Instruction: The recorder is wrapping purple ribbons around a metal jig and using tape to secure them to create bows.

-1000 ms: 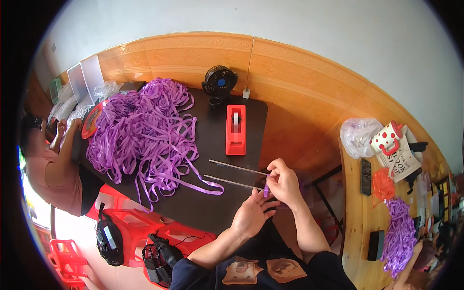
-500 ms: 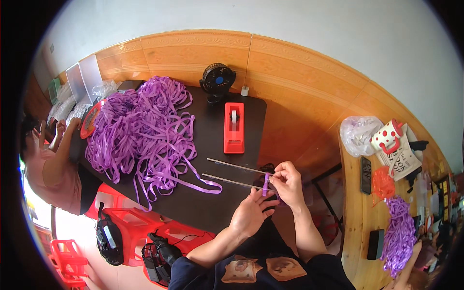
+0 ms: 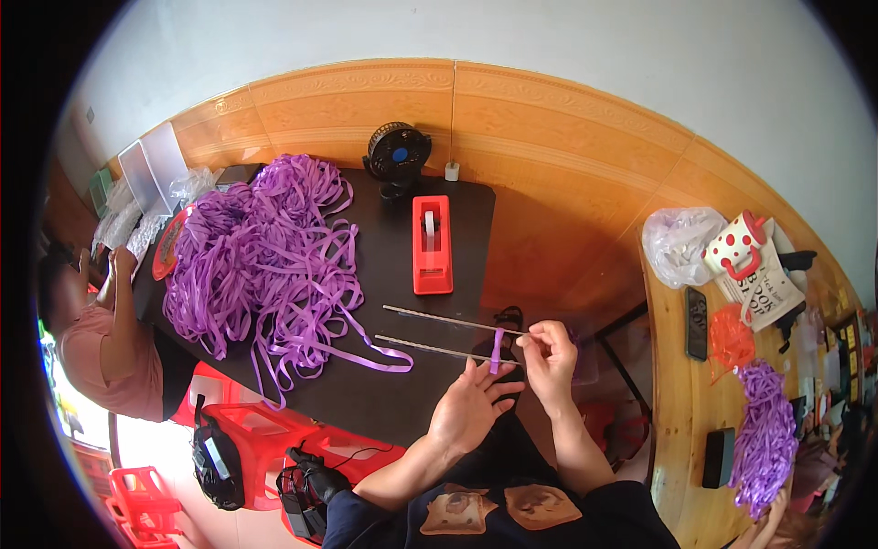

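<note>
Two thin metal rods [image 3: 430, 316], twisted toward their left ends, lie side by side over the right part of the dark table. Near their right ends a short purple ribbon [image 3: 497, 351] spans from one to the other. My left hand [image 3: 465, 409] is palm up with fingers spread, its fingertips beside the lower rod. My right hand [image 3: 551, 364] pinches thumb and forefinger together at the upper rod's right end; what lies between them is too small to tell. A heap of purple ribbon [image 3: 261, 247] covers the table's left side, one loose strand reaching toward the rods.
On the dark table [image 3: 384, 393] stand a red tape dispenser [image 3: 432, 261] and a black fan [image 3: 399, 156]. A wooden table [image 3: 677, 412] at right holds a phone [image 3: 696, 322], a dotted mug [image 3: 734, 245] and more purple ribbon [image 3: 765, 439]. A person [image 3: 105, 357] sits at left, near red chairs [image 3: 261, 425].
My right hand has shifted slightly right and down, off the ribbon on the rods, which now shows clear of its fingers. The view has turned a little; my left hand stays spread.
</note>
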Demonstrator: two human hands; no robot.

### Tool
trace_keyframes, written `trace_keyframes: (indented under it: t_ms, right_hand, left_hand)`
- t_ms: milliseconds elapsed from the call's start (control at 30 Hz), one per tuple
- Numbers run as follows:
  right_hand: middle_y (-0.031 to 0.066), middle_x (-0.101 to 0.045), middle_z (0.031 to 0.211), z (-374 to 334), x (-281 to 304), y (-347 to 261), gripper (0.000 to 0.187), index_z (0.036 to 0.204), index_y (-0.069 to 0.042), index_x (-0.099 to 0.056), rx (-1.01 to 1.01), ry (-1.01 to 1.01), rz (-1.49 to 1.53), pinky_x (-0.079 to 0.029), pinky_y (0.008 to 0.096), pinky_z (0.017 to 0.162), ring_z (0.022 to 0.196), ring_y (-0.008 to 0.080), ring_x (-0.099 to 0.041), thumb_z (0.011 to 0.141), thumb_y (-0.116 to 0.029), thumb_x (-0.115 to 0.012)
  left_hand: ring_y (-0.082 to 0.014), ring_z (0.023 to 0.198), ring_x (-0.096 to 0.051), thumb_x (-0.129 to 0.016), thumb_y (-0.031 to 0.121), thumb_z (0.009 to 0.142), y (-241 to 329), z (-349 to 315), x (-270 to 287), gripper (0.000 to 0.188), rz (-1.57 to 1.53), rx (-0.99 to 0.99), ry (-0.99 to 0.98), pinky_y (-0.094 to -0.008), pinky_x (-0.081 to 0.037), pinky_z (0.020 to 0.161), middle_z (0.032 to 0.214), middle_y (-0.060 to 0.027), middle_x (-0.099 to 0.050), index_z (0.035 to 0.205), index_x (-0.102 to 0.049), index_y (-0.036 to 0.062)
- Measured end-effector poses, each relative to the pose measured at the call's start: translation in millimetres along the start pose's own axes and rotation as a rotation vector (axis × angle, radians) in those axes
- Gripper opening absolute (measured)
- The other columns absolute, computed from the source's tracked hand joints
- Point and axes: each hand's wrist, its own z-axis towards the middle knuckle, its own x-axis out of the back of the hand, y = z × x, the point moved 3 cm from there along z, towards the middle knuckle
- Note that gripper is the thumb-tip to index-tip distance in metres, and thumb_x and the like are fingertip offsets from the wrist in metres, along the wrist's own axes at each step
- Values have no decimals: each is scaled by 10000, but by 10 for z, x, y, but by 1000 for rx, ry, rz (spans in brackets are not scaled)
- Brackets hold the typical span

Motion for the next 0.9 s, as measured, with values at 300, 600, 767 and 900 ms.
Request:
trace_keyframes:
  t_ms: [300,600,767,900]
  right_hand:
    - [125,-653,788,-163,-132,-215,144,941,1,-570,151,112,-121,-519,311,648,715,231,-674,809,50,-603]
    - [139,-658,768,-172,-248,-178,216,1032,-18,-535,31,33,-213,-507,323,625,659,256,-660,825,43,-520]
    - [142,-647,854,-188,-312,-105,209,1154,-8,-447,-249,-71,78,-522,259,675,777,137,-634,946,-23,-455]
    - [160,-659,896,-145,-320,-132,328,1265,-29,-404,-417,-124,321,-524,266,669,775,161,-645,957,-106,-489]
  left_hand:
    - [-221,1075,-487,-333,465,991,-25,22,21,496,-69,-29,-14,-377,-367,911,1229,-71,-484,1269,-437,67]
    - [-178,1023,-490,-372,456,984,-39,0,22,411,-97,-47,4,-372,-379,905,1151,-27,-509,1175,-488,111]
    - [-198,1109,-484,-360,486,976,-81,23,95,518,-57,-35,5,-386,-349,973,1207,-66,-515,1267,-452,68]
    - [-201,1100,-485,-341,502,977,-45,21,109,527,-14,-36,19,-379,-354,933,1232,-69,-506,1260,-455,72]
